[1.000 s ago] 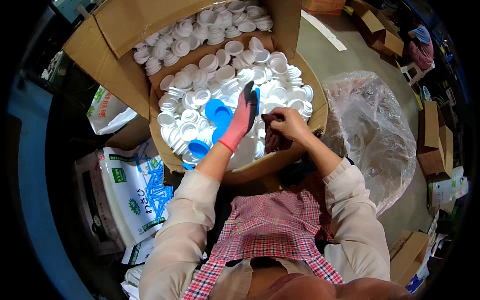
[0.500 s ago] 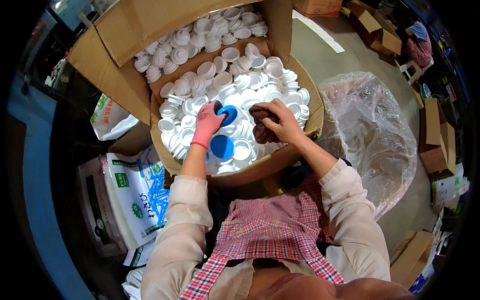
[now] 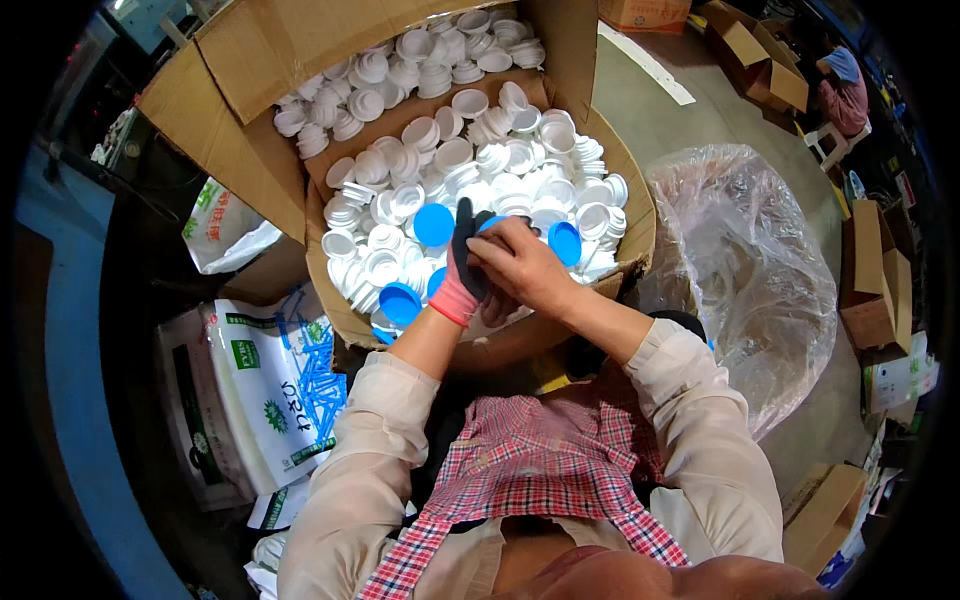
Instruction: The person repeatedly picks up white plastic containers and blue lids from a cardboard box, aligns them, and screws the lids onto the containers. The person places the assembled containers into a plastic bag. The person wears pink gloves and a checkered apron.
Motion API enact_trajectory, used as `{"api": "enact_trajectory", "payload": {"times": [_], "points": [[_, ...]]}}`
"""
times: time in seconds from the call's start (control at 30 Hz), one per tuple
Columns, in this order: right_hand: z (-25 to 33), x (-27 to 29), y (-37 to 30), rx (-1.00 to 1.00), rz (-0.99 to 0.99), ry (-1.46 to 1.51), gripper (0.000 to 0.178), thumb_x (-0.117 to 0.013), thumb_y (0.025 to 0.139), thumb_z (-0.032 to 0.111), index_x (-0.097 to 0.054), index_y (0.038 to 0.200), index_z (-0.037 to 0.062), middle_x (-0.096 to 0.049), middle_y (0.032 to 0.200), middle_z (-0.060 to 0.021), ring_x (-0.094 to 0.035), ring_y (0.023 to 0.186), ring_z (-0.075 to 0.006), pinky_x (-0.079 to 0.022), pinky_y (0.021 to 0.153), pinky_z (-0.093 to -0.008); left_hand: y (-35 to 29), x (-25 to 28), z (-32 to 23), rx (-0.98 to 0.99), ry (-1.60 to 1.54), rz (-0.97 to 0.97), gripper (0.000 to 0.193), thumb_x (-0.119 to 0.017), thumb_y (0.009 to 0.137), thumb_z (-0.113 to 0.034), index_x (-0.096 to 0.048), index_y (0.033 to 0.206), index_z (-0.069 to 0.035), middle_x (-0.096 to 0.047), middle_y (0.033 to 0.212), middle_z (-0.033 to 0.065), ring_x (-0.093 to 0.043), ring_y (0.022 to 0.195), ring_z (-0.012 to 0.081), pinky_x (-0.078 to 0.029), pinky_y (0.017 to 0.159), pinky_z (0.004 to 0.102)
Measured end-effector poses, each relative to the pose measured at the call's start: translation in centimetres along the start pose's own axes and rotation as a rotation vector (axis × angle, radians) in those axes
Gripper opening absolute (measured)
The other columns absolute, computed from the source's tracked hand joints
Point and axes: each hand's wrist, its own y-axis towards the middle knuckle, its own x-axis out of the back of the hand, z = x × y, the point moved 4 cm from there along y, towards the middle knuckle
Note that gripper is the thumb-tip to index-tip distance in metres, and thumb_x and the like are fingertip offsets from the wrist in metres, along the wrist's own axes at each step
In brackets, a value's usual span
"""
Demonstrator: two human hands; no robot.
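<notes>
My left hand (image 3: 463, 272), in a pink glove with black palm and fingers, is over the front of a carton (image 3: 630, 215) of white plastic caps (image 3: 455, 155). One black fingertip points up. My bare right hand (image 3: 525, 265) presses against it, fingers drawn together in a pinch and covering most of the left fingers. What lies between the hands is hidden. A bit of blue shows just beyond them. Round blue lids lie on the caps: one lid (image 3: 434, 225) beyond my left hand, another lid (image 3: 565, 243) to the right, and a lid (image 3: 400, 303) at the near left.
Cardboard flaps (image 3: 225, 150) stand up at the carton's left and back. A clear plastic bag (image 3: 745, 290) bulges to the right. Blue strips (image 3: 312, 370) lie on white printed sacks (image 3: 262, 400) at the left. Far right, a person (image 3: 843, 90) sits near open boxes (image 3: 755, 60).
My hands have come together near the carton's front. The brown cloth in my right hand is no longer visible. The blue lid has left its earlier place in my left hand; more blue lids show.
</notes>
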Motion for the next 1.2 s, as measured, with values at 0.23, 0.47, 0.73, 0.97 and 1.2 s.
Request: {"api": "enact_trajectory", "payload": {"times": [0.23,0.47,0.73,0.97,1.2], "points": [[-6.8,3.9,-0.4,-0.5,-0.062,-0.088,0.019,-0.063,0.082,0.009,-0.065,0.101,0.0058,-0.052,0.094,-0.0159,-0.056,0.089,-0.0355,-0.048,0.079,-0.0412,-0.1,0.6,-5.6,-0.299,1.452,-0.434,0.049,-0.066,0.088,-0.033,-0.051,0.124,-0.003,-0.058,0.119,0.0151,-0.056,0.109,0.0266,-0.046,0.094,0.0355],[-6.7,3.7,-1.7,-0.524,0.051,0.021,0.022,-0.065,0.083,0.014,-0.065,0.104,0.0078,-0.053,0.095,-0.0145,-0.058,0.088,-0.0334,-0.048,0.078,-0.0406,-7.0,1.3,-5.5,0.444,2.628,-0.461,0.061,-0.077,0.075,-0.032,-0.05,0.125,-0.01,-0.058,0.122,0.0154,-0.056,0.113,0.0323,-0.048,0.09,0.0411],[-5.0,0.0,-2.2,-0.602,0.084,0.467,0.039,-0.073,0.079,0.022,-0.063,0.113,0.0058,-0.062,0.102,-0.0165,-0.058,0.103,-0.0328,-0.045,0.092,-0.0368,-6.8,0.2,-7.8,-0.149,1.51,-0.442,0.03,-0.072,0.076,-0.001,-0.062,0.104,0.0,-0.067,0.093,0.0059,-0.061,0.088,0.0125,-0.049,0.079,0.0268],[-1.3,-0.2,-0.3,-0.51,-0.043,0.22,0.041,-0.068,0.069,0.003,-0.06,0.109,0.0025,-0.06,0.097,-0.0143,-0.061,0.091,-0.0298,-0.049,0.081,-0.033,-2.9,-2.1,-1.6,-0.457,1.176,-0.089,0.056,-0.054,0.093,-0.006,-0.033,0.144,-0.014,-0.053,0.119,0.0045,-0.056,0.105,0.0172,-0.047,0.094,0.0311],[0.3,0.1,0.0,0.094,0.189,-0.101,0.027,-0.065,0.071,0.007,-0.066,0.097,0.0081,-0.056,0.106,-0.0081,-0.056,0.096,-0.0302,-0.05,0.08,-0.0374,-2.5,0.8,-5.0,-0.17,0.114,-0.036,0.05,-0.035,0.102,-0.038,-0.042,0.138,-0.004,-0.052,0.133,0.0208,-0.052,0.122,0.0358,-0.039,0.106,0.0497]]}}
